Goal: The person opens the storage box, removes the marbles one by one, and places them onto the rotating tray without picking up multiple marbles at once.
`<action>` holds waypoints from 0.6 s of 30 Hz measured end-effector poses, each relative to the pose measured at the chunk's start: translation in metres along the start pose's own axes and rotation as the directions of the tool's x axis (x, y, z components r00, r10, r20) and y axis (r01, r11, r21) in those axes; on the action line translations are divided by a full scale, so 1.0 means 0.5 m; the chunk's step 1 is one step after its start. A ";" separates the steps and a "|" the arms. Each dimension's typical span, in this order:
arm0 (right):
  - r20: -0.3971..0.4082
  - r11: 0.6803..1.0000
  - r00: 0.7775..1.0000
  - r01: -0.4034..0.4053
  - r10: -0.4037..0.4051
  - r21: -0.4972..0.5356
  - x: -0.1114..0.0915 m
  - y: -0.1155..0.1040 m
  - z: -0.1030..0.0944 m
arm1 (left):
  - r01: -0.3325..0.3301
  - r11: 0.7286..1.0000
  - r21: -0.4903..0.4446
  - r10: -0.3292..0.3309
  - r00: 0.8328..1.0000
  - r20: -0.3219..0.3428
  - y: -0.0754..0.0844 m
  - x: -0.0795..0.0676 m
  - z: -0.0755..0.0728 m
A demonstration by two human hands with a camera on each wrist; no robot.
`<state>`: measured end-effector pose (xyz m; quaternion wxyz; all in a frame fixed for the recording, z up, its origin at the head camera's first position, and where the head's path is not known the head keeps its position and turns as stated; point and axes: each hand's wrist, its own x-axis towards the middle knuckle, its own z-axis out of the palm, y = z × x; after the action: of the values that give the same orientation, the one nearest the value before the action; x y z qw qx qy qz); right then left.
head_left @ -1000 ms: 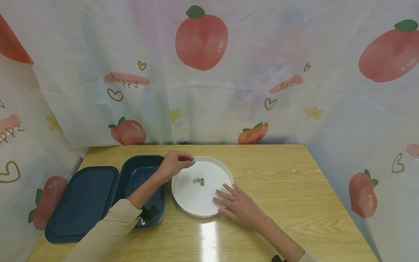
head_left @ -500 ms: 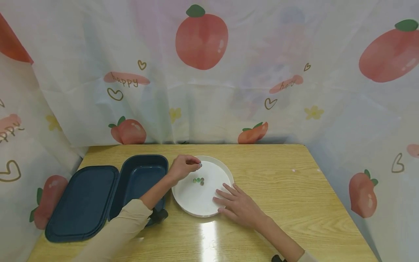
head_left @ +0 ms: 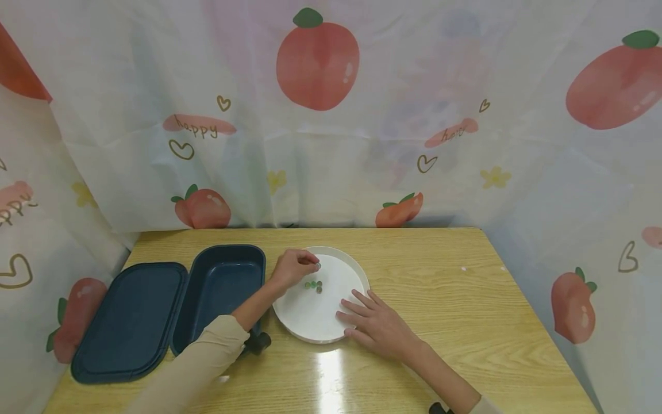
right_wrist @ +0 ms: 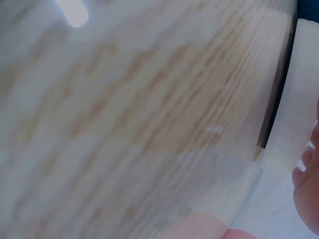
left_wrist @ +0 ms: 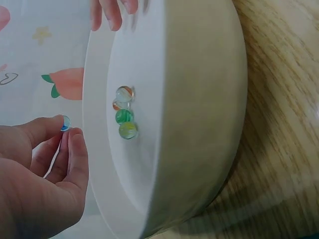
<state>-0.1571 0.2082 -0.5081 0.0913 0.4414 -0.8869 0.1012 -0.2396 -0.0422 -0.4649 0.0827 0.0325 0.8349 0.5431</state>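
Note:
Between thumb and fingertips my left hand pinches a clear marble with blue in it, held over the far left part of a round white tray. Several glass marbles sit bunched on the tray floor; in the left wrist view a green one, a yellow-green one and orange-and-clear ones show. My right hand rests with spread, straight fingers on the tray's right rim. Only part of that hand enters the right wrist view, beside the tray wall.
Left of the tray stands a dark blue rectangular box, partly covered by my left forearm. Its flat dark blue lid lies further left. Everything stands on a wood-grain table, with a fruit-print curtain behind it.
My left hand has moved right with the pinched marble, from the tray's far left rim to over its floor. The right hand and the marbles on the tray have stayed put.

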 end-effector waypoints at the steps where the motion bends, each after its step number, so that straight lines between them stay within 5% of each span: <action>1: -0.001 1.000 1.000 -0.001 0.001 0.001 0.000 0.000 0.000 | 0.008 1.000 0.005 -0.008 1.000 -0.001 -0.001 0.000 0.002; 18: 0.000 1.000 1.000 -0.010 0.010 0.004 0.000 -0.001 -0.002 | 0.054 0.995 0.086 -0.050 0.998 -0.049 -0.036 0.015 0.021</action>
<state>-0.1569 0.2081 -0.5073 0.0900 0.4371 -0.8889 0.1036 -0.2446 -0.0389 -0.4862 0.0757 0.0017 0.8601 0.5045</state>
